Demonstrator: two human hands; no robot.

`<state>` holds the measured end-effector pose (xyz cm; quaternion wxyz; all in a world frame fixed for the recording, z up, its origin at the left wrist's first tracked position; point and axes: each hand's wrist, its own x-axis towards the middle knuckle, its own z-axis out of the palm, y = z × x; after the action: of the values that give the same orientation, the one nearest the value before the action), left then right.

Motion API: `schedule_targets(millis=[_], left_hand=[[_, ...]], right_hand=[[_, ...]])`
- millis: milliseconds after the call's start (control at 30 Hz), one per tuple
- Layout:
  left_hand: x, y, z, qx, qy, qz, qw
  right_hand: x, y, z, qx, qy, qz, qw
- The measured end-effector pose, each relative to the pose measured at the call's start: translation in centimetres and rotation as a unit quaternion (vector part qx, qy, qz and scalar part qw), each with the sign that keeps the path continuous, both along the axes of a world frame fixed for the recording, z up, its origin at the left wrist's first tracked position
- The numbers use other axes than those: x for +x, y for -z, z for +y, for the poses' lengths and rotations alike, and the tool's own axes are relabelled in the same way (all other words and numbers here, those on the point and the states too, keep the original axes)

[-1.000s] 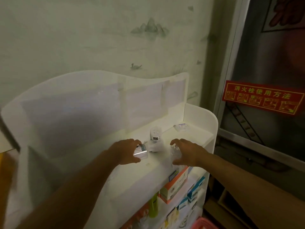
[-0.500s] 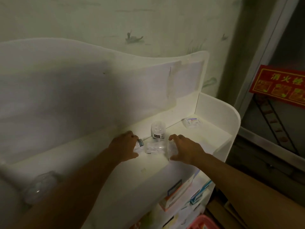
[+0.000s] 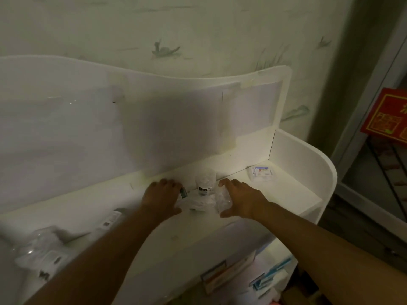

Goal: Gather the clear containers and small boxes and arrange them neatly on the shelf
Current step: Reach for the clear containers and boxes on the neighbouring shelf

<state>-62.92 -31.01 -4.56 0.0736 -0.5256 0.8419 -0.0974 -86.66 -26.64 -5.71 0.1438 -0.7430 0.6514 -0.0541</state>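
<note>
Both hands [image 3: 161, 200] [image 3: 241, 200] palm-down, fingers [image 3: 226, 183] curled

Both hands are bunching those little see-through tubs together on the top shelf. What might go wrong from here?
Two risks, I'd guess. The upright clear container stands between the left hand and right hand; a nudge could tip it. The clear container that the right hand grips lies near the shelf front edge, so a slip might drop it. Dim light makes clear plastic hard to see.

Both arms reach forward; left grip [image 3: 161, 198] and right grip [image 3: 240, 200] curled.
</note>
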Motion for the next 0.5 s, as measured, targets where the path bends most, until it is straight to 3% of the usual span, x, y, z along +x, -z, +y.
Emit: schedule_targets(millis=[400,500], left_hand=[[2.3,-7.3,3.6,0.069,0.009,0.038,0.997],[4.2,-10.5,5.1,0.046,-0.003,0.040,0.998]], right_hand=[[0.9,-8.2,-0.1,-0.045,-0.060,0.005,0.997],[2.9,-11.2,-0.1,-0.068,-0.097,0.012,0.993]])
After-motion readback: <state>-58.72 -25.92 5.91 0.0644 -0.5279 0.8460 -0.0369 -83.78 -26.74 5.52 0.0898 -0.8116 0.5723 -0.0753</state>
